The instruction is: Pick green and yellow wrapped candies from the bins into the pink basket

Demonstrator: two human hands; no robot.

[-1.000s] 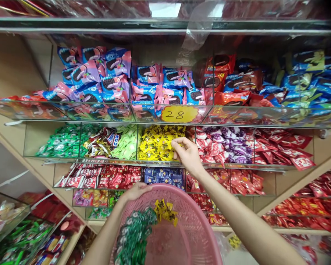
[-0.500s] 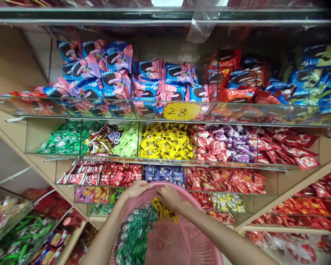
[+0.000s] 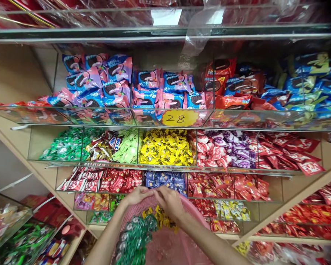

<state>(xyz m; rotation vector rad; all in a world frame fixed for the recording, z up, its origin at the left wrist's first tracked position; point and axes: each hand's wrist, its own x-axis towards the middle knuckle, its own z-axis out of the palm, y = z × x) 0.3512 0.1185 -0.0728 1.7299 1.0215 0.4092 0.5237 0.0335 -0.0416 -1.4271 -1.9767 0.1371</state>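
A pink plastic basket (image 3: 195,211) hangs in front of the shelves at the bottom middle. Green-wrapped candies (image 3: 136,235) fill its left side, and a small heap of yellow-wrapped candies (image 3: 162,218) lies near its far rim. My left hand (image 3: 139,195) is closed on the basket's far rim, left of centre. Just right of it, my right hand (image 3: 168,200) is at the same rim, above the yellow candies, with its fingertips close to my left hand. Its fingers are bent, and whether it grips the rim or something else is hard to make out.
Glass-fronted shelves hold yellow candies (image 3: 167,147), green candies (image 3: 68,143), purple and red ones, and blue packets (image 3: 165,180). Above are cookie packs (image 3: 176,82) behind a yellow price tag (image 3: 180,117). Wooden slanted edges (image 3: 295,204) flank the shelves; more bins stand lower left.
My right hand has risen out of the basket to its rim, toward my left hand, leaving the yellow candies more exposed. The camera view has tilted slightly up.
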